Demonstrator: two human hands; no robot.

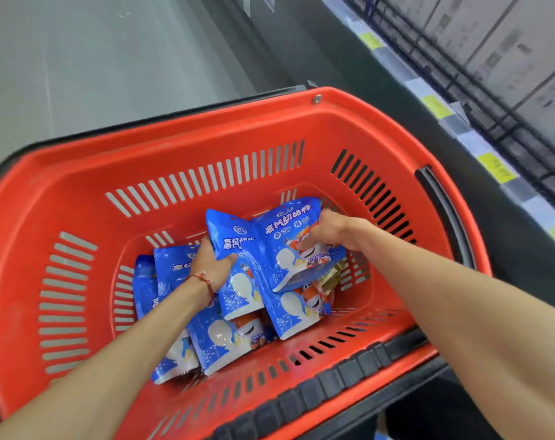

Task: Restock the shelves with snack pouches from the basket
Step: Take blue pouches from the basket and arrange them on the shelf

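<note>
A red plastic basket (180,160) with slotted walls fills the view. Several blue snack pouches with cartoon prints lie in its bottom. My left hand (211,265), with a red string at the wrist, grips the left edge of one upright blue pouch (238,281). My right hand (330,231) grips another blue pouch (285,246) by its right side, holding it tilted above the pile. More pouches (219,341) lie flat beneath both hands. Something gold-wrapped (331,276) peeks out under the right pouch.
The basket's black handles (441,204) lie folded down along the rim. A shelf edge with yellow and white price tags (495,168) runs along the right, with wire racks and pale boxes (504,49) above it. Grey floor (95,58) lies beyond the basket.
</note>
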